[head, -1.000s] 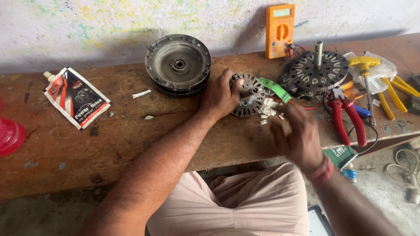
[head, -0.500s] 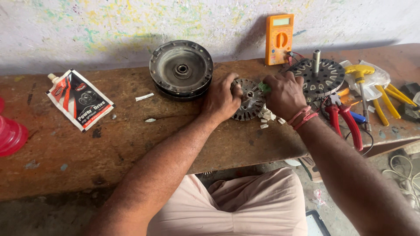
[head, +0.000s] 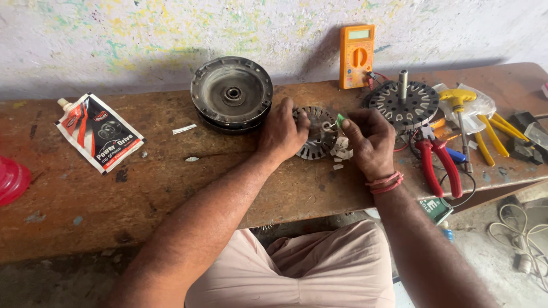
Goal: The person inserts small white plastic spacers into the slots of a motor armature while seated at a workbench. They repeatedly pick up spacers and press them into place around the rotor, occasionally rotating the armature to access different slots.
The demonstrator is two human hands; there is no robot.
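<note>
Head view: at the centre of the frame the left hand (head: pixel 281 132) lies curled over the left edge of a small slotted stator core (head: pixel 315 132), fingers closed on its rim and pressing it flat on the wooden surface (head: pixel 171 188), seemingly so that it cannot turn or slide. Just right of it the right hand (head: pixel 370 142) has thumb and forefinger pinched shut on a small green strip (head: pixel 340 120), held right at the core's upper right edge; the other fingers are folded in, out of the way. Small white slips (head: pixel 341 153) lie loose on the surface between the two hands, close enough to pick up without reaching. Above the left hand sits a round dark motor housing (head: pixel 232 94), set back against the wall. At upper right an orange multimeter (head: pixel 356 56) leans upright on the wall, and beside it a larger stator with a shaft (head: pixel 403 98) rests flat. Red-handled pliers (head: pixel 438 165) and yellow-handled tools (head: pixel 485 134) lie at the right edge, near the right hand. A grease sachet (head: pixel 100 132) lies at the left, well apart
</note>
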